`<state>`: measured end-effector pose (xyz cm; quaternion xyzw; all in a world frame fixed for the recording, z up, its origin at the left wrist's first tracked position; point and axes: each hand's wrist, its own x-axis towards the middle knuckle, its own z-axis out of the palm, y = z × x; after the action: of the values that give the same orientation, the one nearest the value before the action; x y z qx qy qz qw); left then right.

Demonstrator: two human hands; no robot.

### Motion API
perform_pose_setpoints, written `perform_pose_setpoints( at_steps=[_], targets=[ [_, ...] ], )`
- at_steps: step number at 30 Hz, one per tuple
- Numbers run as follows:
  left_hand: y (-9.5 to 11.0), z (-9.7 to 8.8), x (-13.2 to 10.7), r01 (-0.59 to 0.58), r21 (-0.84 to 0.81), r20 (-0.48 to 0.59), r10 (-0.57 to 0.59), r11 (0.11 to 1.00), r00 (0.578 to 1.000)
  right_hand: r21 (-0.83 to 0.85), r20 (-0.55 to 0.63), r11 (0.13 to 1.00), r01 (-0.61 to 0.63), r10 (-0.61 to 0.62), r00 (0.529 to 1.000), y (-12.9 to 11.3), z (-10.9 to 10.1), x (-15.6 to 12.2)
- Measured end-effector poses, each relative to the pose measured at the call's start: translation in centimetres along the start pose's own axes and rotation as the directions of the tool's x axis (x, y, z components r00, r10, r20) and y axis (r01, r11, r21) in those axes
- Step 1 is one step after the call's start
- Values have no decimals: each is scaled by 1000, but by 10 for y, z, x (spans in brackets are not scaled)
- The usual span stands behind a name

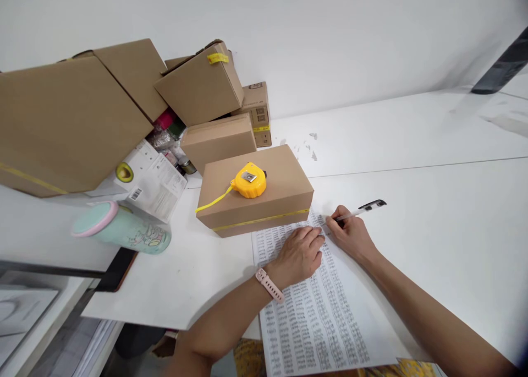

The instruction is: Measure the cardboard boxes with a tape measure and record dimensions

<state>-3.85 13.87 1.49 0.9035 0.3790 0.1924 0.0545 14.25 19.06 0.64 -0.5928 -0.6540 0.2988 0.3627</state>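
Note:
My right hand (351,231) is closed around a black-and-white pen (367,206), its tip low against a sheet of paper (313,322) covered in columns of small handwriting. Lying flat on the same sheet, my left hand (301,253) has its fingers stretched out and holds nothing. Just beyond it sits a brown cardboard box (264,212). A yellow tape measure (249,180) rests on top of this box, with its yellow tape drawn out to the left edge and running along the front side. The box covers the top of the sheet.
Several cardboard boxes (202,85) are stacked at the back left against the wall. A mint-green bottle (124,228) with a pink-rimmed lid stands at the left, beside a white box with an avocado picture (154,181). A dark upright object (503,63) is at the far right.

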Motion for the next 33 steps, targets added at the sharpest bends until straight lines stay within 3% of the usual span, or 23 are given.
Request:
perform_pose_setpoints(
  at_steps=[33],
  targets=[
    [0, -1, 0, 2, -8, 9, -2, 1000, 1000, 10, -24, 1000, -5, 6, 1000, 0, -1, 0]
  ],
)
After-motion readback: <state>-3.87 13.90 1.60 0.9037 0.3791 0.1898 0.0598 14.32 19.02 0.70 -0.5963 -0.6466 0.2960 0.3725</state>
